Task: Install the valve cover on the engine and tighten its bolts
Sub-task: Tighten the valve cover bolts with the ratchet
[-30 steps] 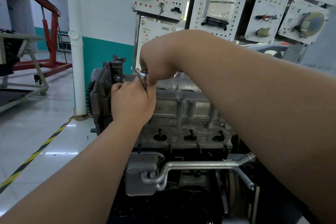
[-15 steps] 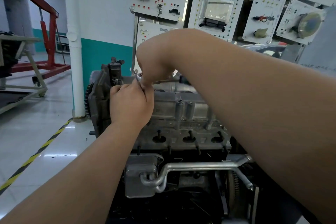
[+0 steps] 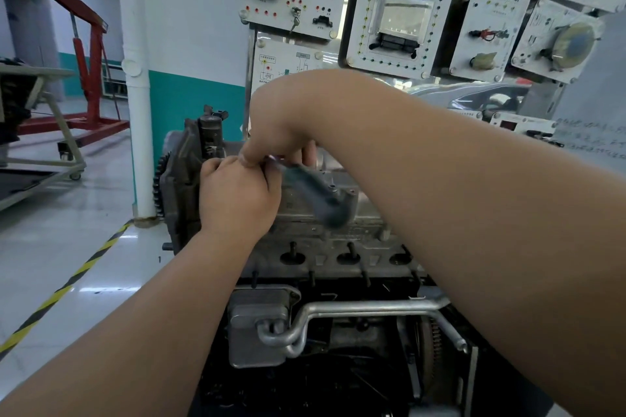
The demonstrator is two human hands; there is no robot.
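The grey engine [image 3: 315,267] stands in front of me with the metal valve cover [image 3: 364,210] on top. At the cover's left end both hands meet on a ratchet [image 3: 311,193]; its dark handle is blurred and points down and to the right, across the cover. My right hand [image 3: 281,132] reaches in from the right and pinches the ratchet's head from above. My left hand [image 3: 237,195] is curled just below it, gripping the tool's lower part, which the fingers hide. The bolt under the tool is hidden.
A timing gear and dark bracket [image 3: 189,179] sit at the engine's left end. A white pipe [image 3: 137,112] and a red engine hoist [image 3: 88,61] stand to the left, with yellow-black floor tape [image 3: 67,288]. White training panels [image 3: 399,17] hang behind. A metal coolant pipe [image 3: 366,308] crosses the engine's front.
The ratchet handle has swung from pointing right behind my right hand to pointing toward me across the cover. Both hands stay at the cover's left end.
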